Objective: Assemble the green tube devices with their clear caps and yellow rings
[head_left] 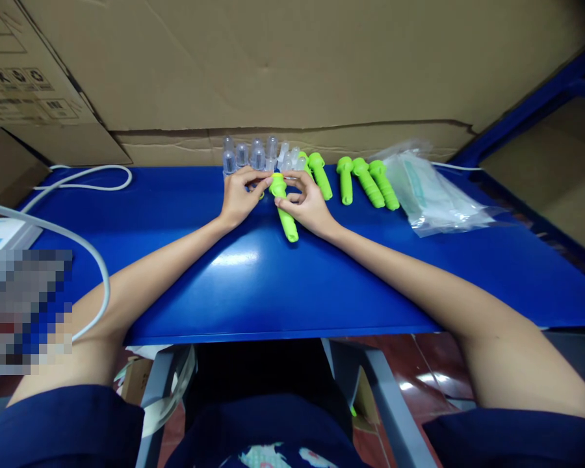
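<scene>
A lime-green ribbed tube with a wider collar (287,225) is held tilted above the blue table, its narrow end toward me. My right hand (308,203) is closed on its side, thumb and fingers around the upper part. The fingertips of my left hand (240,196) pinch at the collar end; what exactly they grip there is partly hidden. Just behind my hands stand several clear plastic domed caps (257,156) and a few smaller translucent pieces (287,156). To the right of my right hand lie more lime-green tubes (368,182), their collars toward the back.
A clear plastic bag (433,192) with a pale packet inside lies at the right of the blue table (283,292). Cardboard (292,65) walls the back. At left are a white cable (92,172), a power strip (10,235) and a blurred-out object (19,305).
</scene>
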The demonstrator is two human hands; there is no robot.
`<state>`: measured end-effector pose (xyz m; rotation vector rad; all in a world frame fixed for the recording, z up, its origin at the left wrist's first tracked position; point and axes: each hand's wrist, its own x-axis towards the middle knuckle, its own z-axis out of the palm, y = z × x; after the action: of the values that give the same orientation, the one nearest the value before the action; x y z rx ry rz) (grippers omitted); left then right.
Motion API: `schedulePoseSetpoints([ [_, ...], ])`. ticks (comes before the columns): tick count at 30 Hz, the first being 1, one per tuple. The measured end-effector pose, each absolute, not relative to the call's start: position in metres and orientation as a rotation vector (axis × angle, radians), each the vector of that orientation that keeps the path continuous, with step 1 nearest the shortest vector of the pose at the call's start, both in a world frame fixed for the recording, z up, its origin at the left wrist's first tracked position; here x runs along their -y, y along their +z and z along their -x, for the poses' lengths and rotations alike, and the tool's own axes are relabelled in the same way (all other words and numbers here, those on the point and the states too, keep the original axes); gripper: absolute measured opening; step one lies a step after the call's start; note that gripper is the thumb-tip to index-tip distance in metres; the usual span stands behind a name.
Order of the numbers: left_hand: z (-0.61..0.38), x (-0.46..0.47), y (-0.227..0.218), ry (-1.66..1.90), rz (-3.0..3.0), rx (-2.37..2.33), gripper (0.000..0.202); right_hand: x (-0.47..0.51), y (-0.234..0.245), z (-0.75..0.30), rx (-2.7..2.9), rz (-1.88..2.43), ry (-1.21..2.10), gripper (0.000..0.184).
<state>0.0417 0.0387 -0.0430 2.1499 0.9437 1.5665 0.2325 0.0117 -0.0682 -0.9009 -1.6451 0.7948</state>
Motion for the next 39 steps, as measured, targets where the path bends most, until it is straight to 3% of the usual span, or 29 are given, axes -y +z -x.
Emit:
schedulePoseSetpoints([
  [24, -0.041, -0.037, -0.040, 1.616, -2.149, -0.934, 0.014, -0.007, -0.064, -0.230, 1.685, 0.885, 0.803, 0.064],
  [39, -0.042, -0.036, -0.038, 1.519, -2.138, -0.984, 0.035, -0.004, -0.059, -0.228, 1.753, 0.960, 0.861, 0.082],
])
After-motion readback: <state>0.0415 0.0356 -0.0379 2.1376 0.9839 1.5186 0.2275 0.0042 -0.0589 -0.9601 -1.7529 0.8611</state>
